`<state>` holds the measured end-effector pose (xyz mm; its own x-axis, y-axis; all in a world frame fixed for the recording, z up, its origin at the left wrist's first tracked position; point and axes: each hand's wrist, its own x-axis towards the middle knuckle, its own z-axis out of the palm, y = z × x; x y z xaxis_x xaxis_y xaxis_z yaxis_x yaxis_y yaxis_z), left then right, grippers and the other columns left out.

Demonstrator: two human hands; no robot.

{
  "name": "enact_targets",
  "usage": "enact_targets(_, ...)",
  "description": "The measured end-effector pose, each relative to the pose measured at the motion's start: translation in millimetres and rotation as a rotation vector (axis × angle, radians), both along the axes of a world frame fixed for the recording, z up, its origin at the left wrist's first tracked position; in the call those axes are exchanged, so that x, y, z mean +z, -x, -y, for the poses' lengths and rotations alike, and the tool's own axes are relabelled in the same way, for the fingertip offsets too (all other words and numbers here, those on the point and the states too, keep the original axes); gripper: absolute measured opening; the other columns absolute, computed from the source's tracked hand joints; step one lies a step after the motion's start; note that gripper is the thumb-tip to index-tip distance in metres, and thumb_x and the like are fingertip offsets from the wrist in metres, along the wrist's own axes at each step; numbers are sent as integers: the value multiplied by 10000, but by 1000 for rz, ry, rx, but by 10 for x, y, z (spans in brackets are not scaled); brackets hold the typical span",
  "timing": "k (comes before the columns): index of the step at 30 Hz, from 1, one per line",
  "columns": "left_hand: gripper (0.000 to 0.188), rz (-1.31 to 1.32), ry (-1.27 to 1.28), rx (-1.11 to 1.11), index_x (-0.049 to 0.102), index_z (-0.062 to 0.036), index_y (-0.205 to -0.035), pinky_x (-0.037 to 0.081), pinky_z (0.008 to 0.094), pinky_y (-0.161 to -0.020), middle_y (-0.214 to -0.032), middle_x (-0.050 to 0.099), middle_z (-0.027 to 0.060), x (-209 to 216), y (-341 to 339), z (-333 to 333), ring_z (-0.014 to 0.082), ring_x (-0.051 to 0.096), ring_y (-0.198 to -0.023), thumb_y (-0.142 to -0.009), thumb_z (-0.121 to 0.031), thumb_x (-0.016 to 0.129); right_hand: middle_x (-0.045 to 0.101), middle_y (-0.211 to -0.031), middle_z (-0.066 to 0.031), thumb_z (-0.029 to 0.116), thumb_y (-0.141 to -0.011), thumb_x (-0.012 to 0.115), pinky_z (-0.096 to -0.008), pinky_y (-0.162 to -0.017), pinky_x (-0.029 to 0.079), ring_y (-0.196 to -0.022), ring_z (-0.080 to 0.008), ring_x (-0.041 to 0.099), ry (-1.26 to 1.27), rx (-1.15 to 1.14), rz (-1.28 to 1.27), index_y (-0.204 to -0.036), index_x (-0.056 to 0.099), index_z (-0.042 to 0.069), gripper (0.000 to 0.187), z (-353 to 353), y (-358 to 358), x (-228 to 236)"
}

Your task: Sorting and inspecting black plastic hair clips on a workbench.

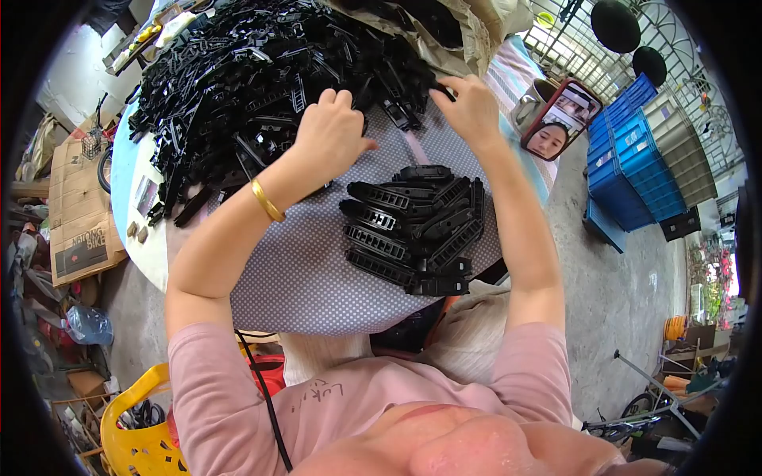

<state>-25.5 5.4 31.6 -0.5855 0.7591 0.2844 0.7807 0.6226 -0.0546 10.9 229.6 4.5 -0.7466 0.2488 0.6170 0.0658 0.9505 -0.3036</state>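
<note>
A large heap of black plastic parts (238,71), many long and slotted, covers the far side of the round table. At the heap's near edge my left hand (329,135) is closed, its fingers curled over and its thumb sticking out to the right; what it holds is hidden. My right hand (472,115) is at the heap's right edge, thumb and forefinger drawn together around something dark that I cannot make out. Between my forearms, nearer to me, lies a smaller stack of similar black parts (413,226), set side by side in slanting rows.
The table has a grey dotted cloth (309,274). A phone (562,119) leans against a metal cup (530,107) at the right. A sack (476,36) lies behind the heap. Blue crates (635,166) stand on the right, a yellow chair (127,428) at lower left, cardboard (83,214) at left.
</note>
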Motion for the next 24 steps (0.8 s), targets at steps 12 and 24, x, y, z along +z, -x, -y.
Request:
enact_targets(12, 299, 426, -704, -71, 534, 24, -961, 483, 333, -730, -876, 604, 148, -6, 122, -74, 249, 595, -830, -777, -178, 657, 618, -876, -110, 145, -894, 488, -218, -615, 455, -671, -94, 537, 1170, 878, 47, -1115, 522, 25, 253, 291, -225, 310)
enact_targets(24, 249, 1521, -1262, -38, 520, 25, -1002, 542, 293, -755, -912, 608, 120, 84, 225, -65, 185, 630, -825, -898, -200, 542, 632, -901, -39, 69, -837, 610, -203, -698, 460, -799, -69, 562, 715, 752, 100, -1172, 567, 53, 338, 494, -250, 246)
